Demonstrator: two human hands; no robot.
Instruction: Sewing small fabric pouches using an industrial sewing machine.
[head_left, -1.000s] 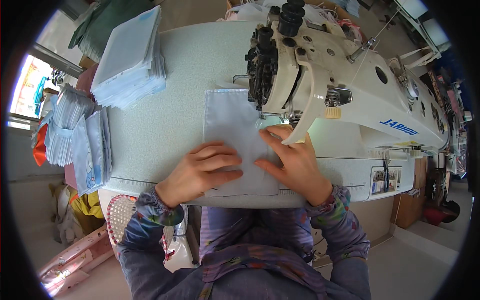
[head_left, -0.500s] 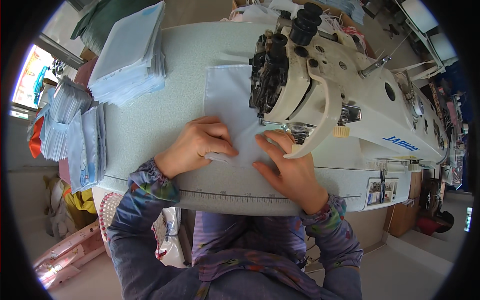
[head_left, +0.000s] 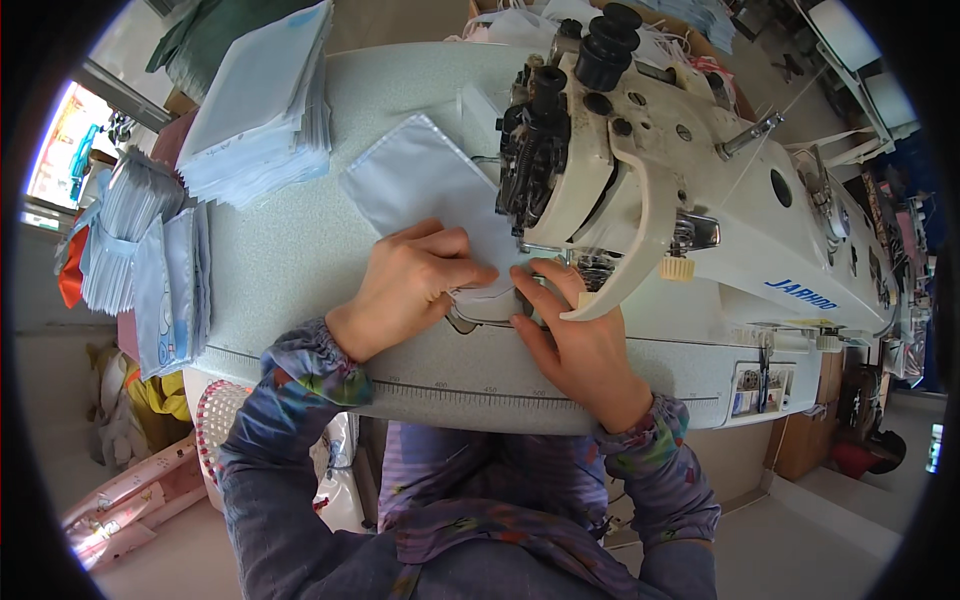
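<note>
Pale blue cloth (head_left: 430,185) lies slantwise on the bench (head_left: 270,280), its upper corner pointing away from the person and its lower end curled up between the two hands, beside the needle area of the sewing machine. That speckled, light bench carries everything nearby. Cream-white and bulky, the sewing machine (head_left: 640,200) fills its right side. Toward the far left stands a thick stack of light blue pieces (head_left: 250,110); nearer the left edge sits a smaller bundle of similar pieces (head_left: 135,230). Left hand (head_left: 405,285): its fingers are curled together, pinching the cloth near the curled end. Right hand (head_left: 580,350): thumb and forefinger are spread apart, the forefinger's tip resting on the cloth; whether the thumb touches it, I cannot tell. Farther right is a small white tray (head_left: 742,390). Smallest is the machine's ridged, cream knob (head_left: 677,268).
</note>
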